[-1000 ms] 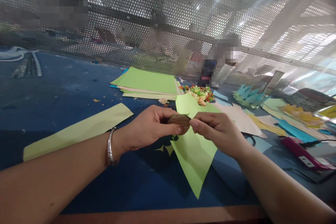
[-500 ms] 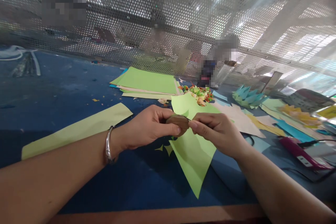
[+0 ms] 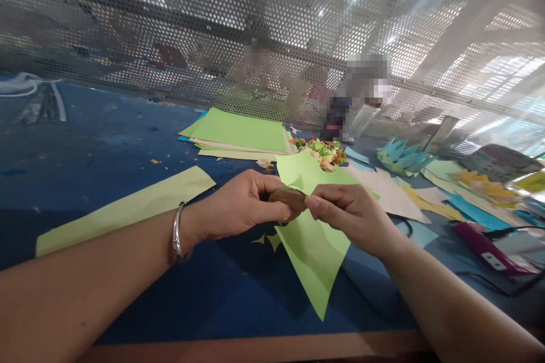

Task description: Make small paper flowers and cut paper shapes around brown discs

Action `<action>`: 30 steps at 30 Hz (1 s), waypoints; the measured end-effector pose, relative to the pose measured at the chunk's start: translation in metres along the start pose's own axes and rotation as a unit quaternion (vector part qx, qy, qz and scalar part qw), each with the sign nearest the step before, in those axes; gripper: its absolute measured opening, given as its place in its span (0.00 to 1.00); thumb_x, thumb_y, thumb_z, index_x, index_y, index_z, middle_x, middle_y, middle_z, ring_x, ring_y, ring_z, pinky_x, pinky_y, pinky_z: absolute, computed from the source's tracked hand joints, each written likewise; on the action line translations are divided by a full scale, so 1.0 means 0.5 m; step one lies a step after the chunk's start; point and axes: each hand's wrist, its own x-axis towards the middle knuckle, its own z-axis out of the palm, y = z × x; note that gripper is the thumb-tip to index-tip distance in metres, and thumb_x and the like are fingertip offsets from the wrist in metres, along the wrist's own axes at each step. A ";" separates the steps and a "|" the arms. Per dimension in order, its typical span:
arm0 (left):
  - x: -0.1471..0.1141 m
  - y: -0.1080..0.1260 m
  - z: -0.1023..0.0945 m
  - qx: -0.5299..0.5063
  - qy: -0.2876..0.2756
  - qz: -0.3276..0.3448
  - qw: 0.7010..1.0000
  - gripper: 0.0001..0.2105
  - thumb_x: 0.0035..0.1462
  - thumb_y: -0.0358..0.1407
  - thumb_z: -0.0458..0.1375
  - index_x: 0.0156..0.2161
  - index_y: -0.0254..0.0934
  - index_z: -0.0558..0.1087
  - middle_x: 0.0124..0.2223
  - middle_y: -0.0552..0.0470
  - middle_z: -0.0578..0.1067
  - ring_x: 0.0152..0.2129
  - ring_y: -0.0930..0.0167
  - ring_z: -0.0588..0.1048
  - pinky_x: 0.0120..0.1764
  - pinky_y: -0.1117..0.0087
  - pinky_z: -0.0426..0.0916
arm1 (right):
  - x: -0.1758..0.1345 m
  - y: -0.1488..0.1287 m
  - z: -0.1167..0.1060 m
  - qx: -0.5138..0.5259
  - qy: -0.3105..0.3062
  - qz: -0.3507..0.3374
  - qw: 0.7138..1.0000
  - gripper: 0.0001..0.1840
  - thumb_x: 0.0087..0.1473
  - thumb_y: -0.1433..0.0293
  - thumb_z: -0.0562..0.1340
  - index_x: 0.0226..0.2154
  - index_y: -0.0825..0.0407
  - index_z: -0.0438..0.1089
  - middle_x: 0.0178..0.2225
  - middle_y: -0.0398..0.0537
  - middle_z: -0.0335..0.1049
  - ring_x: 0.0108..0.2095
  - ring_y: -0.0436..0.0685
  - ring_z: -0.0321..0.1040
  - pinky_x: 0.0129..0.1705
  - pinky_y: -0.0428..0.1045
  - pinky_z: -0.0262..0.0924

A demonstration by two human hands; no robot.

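Note:
Between my hands is a round, brown, wooden-looking disc [image 3: 290,197], tilted, with a bit of green paper showing at its top edge. My left hand [image 3: 251,204] grips it from the left, thumb across its front. From the other side, my right hand [image 3: 340,210] is closed in a pinch at the disc's right edge; whether it also holds paper is hidden. Behind and below the hands a light green sheet [image 3: 317,255] with curved cut-outs hangs or lies at an angle. Small pointed green scraps [image 3: 272,241] lie just under my left hand.
A stack of coloured paper [image 3: 242,130] lies at the back beside a pile of small folded paper pieces [image 3: 323,153]. A pale green strip [image 3: 128,210] is on the left. To the right are a blue paper flower [image 3: 404,156] and a magenta power strip [image 3: 485,247]. A perforated metal screen [image 3: 191,39] stands behind.
Both hands keep nearly the same place and hold. The disc has tilted very slightly, and the green sheet has shifted a little.

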 end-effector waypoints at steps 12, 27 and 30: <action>-0.001 0.001 0.002 0.015 0.010 0.013 1.000 0.03 0.54 0.28 0.61 0.30 0.36 0.76 0.27 0.59 0.68 0.26 0.75 0.63 0.32 0.72 0.58 | -0.002 -0.001 0.003 0.008 0.005 0.004 1.000 0.27 0.64 0.50 0.61 0.22 0.52 0.64 0.20 0.37 0.51 0.22 0.47 0.48 0.24 0.47 0.43; -0.002 -0.016 -0.005 0.055 0.019 0.004 0.998 0.01 0.55 0.31 0.60 0.33 0.35 0.74 0.29 0.57 0.67 0.27 0.73 0.63 0.34 0.70 0.59 | 0.005 0.006 0.012 0.046 0.033 0.024 0.998 0.27 0.63 0.47 0.61 0.26 0.52 0.65 0.22 0.36 0.50 0.21 0.47 0.45 0.22 0.47 0.40; -0.003 -0.012 -0.005 0.067 0.022 0.006 0.997 0.02 0.55 0.31 0.60 0.32 0.35 0.73 0.29 0.57 0.66 0.28 0.74 0.62 0.34 0.71 0.57 | 0.006 0.004 0.015 0.053 0.051 0.019 0.997 0.25 0.62 0.48 0.62 0.27 0.51 0.65 0.21 0.36 0.50 0.21 0.47 0.45 0.22 0.47 0.40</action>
